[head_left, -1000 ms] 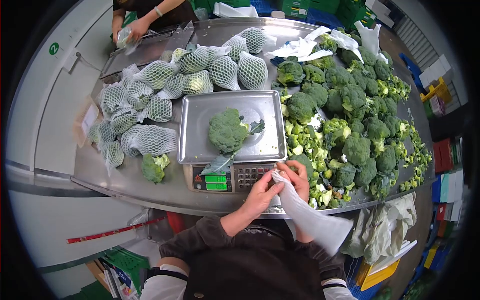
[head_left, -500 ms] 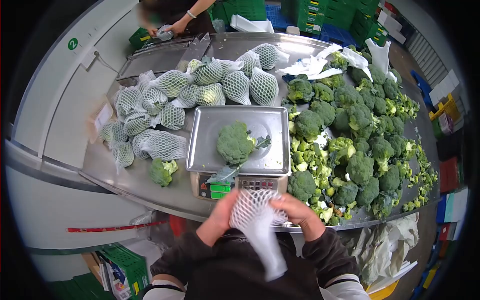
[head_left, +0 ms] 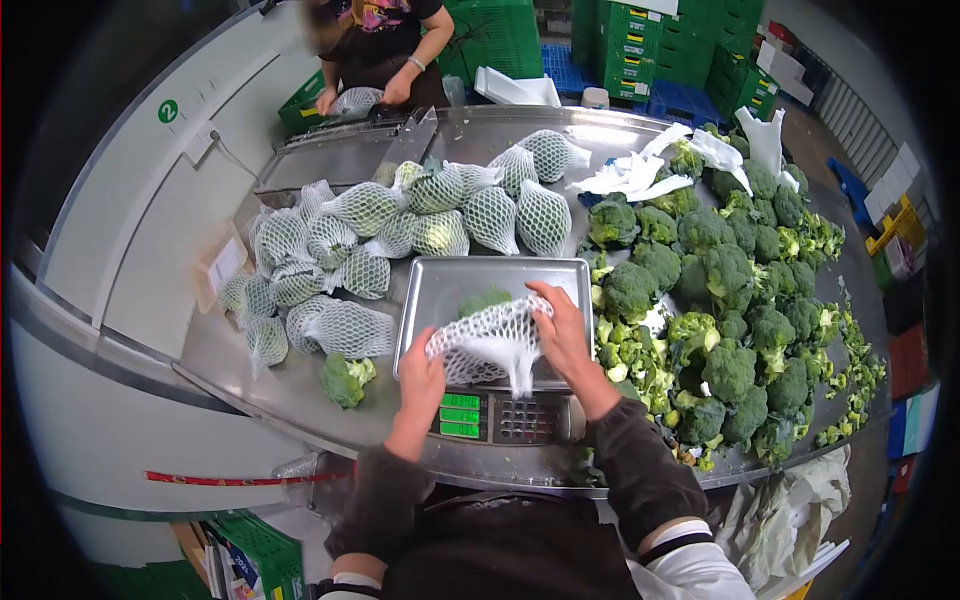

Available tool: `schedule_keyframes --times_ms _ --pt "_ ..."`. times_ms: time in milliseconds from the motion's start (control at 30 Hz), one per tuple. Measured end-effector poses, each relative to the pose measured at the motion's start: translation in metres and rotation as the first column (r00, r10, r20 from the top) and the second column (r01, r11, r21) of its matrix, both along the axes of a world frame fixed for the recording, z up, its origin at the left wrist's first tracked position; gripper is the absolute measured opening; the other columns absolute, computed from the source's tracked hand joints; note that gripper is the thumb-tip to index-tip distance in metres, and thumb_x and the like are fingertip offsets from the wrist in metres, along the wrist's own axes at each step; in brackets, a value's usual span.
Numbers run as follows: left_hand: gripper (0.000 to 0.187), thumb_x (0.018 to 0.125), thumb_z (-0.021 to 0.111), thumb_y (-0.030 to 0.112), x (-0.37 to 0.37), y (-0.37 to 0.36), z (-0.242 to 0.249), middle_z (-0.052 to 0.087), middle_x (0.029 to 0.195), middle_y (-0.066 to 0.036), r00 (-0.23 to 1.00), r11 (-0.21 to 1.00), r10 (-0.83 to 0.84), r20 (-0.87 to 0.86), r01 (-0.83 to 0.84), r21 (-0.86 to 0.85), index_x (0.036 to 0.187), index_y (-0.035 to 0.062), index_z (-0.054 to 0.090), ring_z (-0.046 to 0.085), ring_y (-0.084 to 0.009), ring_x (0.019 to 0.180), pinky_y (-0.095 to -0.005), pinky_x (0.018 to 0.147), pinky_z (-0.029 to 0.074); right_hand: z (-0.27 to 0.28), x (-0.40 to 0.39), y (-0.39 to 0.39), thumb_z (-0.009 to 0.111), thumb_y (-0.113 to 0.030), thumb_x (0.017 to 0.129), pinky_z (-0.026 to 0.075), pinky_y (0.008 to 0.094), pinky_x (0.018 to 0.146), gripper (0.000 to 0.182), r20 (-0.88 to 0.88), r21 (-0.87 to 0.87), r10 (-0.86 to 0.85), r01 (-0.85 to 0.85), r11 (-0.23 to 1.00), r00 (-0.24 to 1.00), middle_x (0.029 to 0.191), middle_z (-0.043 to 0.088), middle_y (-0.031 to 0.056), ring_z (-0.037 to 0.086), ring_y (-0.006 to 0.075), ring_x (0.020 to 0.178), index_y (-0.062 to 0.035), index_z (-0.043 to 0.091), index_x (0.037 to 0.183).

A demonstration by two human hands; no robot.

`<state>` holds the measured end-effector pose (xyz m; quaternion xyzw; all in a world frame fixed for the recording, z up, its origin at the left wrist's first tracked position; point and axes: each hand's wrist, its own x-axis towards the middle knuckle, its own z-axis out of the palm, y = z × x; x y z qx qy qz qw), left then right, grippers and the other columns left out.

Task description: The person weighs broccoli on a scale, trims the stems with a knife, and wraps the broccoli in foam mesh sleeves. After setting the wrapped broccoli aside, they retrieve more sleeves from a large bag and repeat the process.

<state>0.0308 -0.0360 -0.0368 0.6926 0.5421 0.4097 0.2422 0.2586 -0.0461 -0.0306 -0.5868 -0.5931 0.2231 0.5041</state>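
A white foam mesh net [head_left: 487,345] is stretched between my hands above the scale pan. My left hand [head_left: 422,378] grips its left edge, and my right hand [head_left: 562,330] holds its right edge. Behind the net, a broccoli head [head_left: 485,299] lies on the metal pan [head_left: 425,283] of the scale, mostly hidden. Green digits glow on the scale's display [head_left: 460,415]. Left of the scale, a bare broccoli head [head_left: 347,380] rests on the steel table, in front of several netted broccoli heads [head_left: 345,328].
Many loose broccoli heads [head_left: 728,370] cover the right side, with white nets [head_left: 635,170] behind them. Netted heads [head_left: 440,190] are heaped behind the scale. Across the table, a person [head_left: 385,60] holds a netted head. Green crates [head_left: 490,40] stand farther back.
Both hands have moved forward with the net, from near my body to over the pan, and the net is now spread wider. The view has shifted, showing more of the other person.
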Motion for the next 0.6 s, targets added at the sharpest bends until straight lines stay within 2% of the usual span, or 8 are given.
schedule_keyframes --times_ms 100,167,200,333,367,467,567,600 --pt "0.025 0.083 0.049 0.009 0.007 0.038 -0.030 0.064 0.090 -0.018 0.996 0.986 -0.025 0.088 0.039 -0.162 0.102 -0.0058 0.055 0.062 -0.0183 0.077 -0.0310 0.061 0.046 -0.033 -0.017 0.033 0.055 -0.006 0.083 0.046 0.0343 0.077 0.025 -0.251 -0.051 -0.099 0.088 0.995 0.963 0.092 0.062 0.0195 0.061 0.0331 0.088 -0.0013 0.059 0.107" --pt "0.028 0.086 0.047 0.016 0.010 0.047 -0.040 0.063 0.083 -0.013 0.832 0.790 0.315 0.456 0.037 -0.612 0.098 -0.0080 0.056 0.061 -0.0172 0.074 -0.0291 0.064 0.046 -0.023 -0.028 0.022 0.053 -0.006 0.084 0.047 0.0334 0.073 0.023 -0.289 -0.040 -0.110 0.103 0.994 0.951 0.082 0.064 0.0197 0.063 0.0271 0.079 0.0001 0.058 0.105" --pt "0.034 0.087 0.050 0.023 -0.012 0.055 -0.083 0.058 0.076 -0.007 0.741 0.824 0.208 0.639 0.219 -0.523 0.099 -0.0084 0.055 0.059 -0.0151 0.071 -0.0267 0.068 0.048 -0.004 -0.031 0.009 0.053 -0.005 0.083 0.047 0.0305 0.072 0.021 -0.311 -0.035 -0.077 0.070 0.997 0.947 0.083 0.065 0.0168 0.063 0.0217 0.078 0.0003 0.059 0.102" --pt "0.045 0.092 0.043 0.036 0.009 0.003 0.007 0.059 0.090 -0.008 0.329 0.857 0.147 0.933 0.429 -0.287 0.113 -0.0037 0.051 0.060 -0.0149 0.079 -0.0276 0.072 0.050 0.071 -0.028 -0.053 0.048 -0.005 0.084 0.045 0.0256 0.070 0.021 -0.352 0.062 0.313 -0.312 0.948 0.882 0.081 0.064 0.0073 0.058 0.0113 0.075 0.0010 0.059 0.100" --pt "0.057 0.093 0.035 0.048 0.006 -0.002 0.030 0.058 0.102 -0.010 0.433 0.706 0.049 0.900 0.623 -0.338 0.119 -0.0012 0.049 0.059 -0.0168 0.089 -0.0307 0.080 0.049 0.075 -0.029 -0.058 0.048 -0.005 0.084 0.045 0.0256 0.070 0.021 -0.358 0.040 0.302 -0.308 0.950 0.884 0.081 0.064 0.0073 0.058 0.0113 0.075 0.0010 0.059 0.100" --pt "0.072 0.090 0.025 0.060 0.012 -0.030 0.054 0.057 0.115 -0.016 0.214 0.432 0.477 0.853 0.788 -0.439 0.124 0.0003 0.046 0.057 -0.0275 0.101 -0.0393 0.092 0.045 0.074 -0.025 -0.057 0.043 -0.018 0.092 0.048 0.0224 0.064 0.028 -0.730 -0.331 0.127 -0.511 0.793 0.671 0.087 0.064 0.0026 0.059 0.0082 0.073 -0.0008 0.061 0.105" --pt "0.068 0.092 0.027 0.056 -0.004 -0.031 0.040 0.054 0.122 -0.018 0.046 0.268 0.633 0.773 0.923 -0.275 0.128 0.0007 0.044 0.055 -0.0320 0.108 -0.0416 0.097 0.042 0.052 -0.016 -0.061 0.040 -0.031 0.096 0.056 0.0298 0.073 0.042 -0.993 -0.119 -0.106 -0.664 0.739 0.060 0.103 0.064 0.0112 0.065 0.0160 0.086 0.0030 0.051 0.118" --pt "0.067 0.092 0.028 0.054 -0.008 -0.033 0.042 0.053 0.123 -0.018 -0.008 0.184 0.751 0.661 0.963 -0.198 0.129 0.0008 0.043 0.054 -0.0326 0.110 -0.0420 0.099 0.040 0.050 -0.021 -0.065 0.040 -0.031 0.096 0.056 0.0298 0.073 0.042 -0.993 -0.117 -0.105 -0.661 0.741 0.058 0.103 0.064 0.0112 0.065 0.0160 0.086 0.0030 0.051 0.118"
